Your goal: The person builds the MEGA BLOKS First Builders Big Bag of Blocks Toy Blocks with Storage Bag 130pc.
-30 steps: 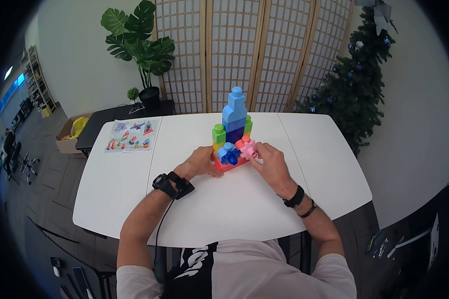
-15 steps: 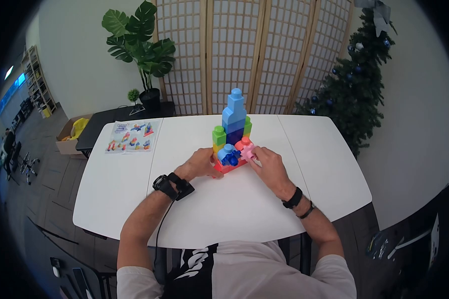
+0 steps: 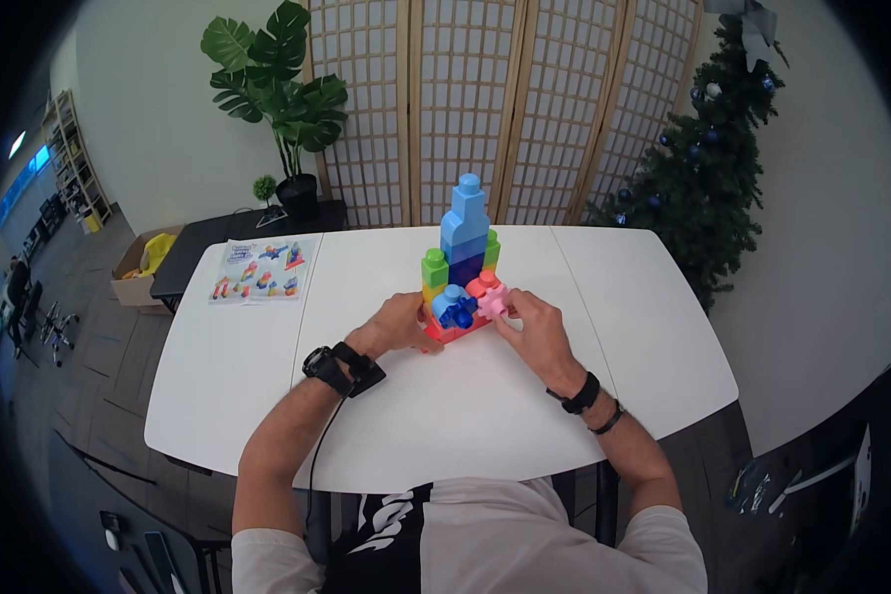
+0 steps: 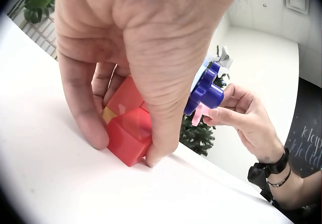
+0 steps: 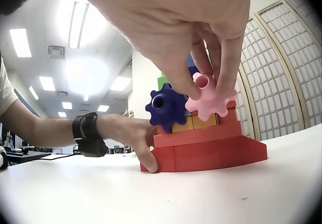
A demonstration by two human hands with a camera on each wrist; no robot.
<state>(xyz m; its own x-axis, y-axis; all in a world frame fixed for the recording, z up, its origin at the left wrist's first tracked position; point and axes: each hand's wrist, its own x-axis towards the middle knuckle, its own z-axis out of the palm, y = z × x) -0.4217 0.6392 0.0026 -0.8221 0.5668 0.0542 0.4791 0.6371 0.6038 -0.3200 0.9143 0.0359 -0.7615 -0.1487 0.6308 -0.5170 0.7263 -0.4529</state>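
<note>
A tower of toy building blocks stands on the table, its tall light-blue blocks (image 3: 466, 220) on top and green blocks (image 3: 435, 266) at the sides. Its long red base (image 5: 211, 155) lies flat on the tabletop. My left hand (image 3: 398, 322) grips one end of that base, with thumb and fingers on opposite sides, as the left wrist view shows. On the front sit a dark-blue gear (image 5: 166, 107) and a pink gear (image 5: 207, 99), side by side. My right hand (image 3: 540, 332) pinches the pink gear between thumb and fingers.
A printed sheet with block pictures (image 3: 260, 271) lies on the left of the white table (image 3: 386, 445). Behind the table are a folding screen (image 3: 465, 109) and a potted plant (image 3: 292, 119). A decorated tree (image 3: 698, 158) stands at the back right. A cable (image 3: 319, 445) hangs from my left wrist.
My right hand has shifted slightly left and turned a little, and the pink gear sits slightly lower with its teeth at another angle. My left hand has stayed on the red base.
</note>
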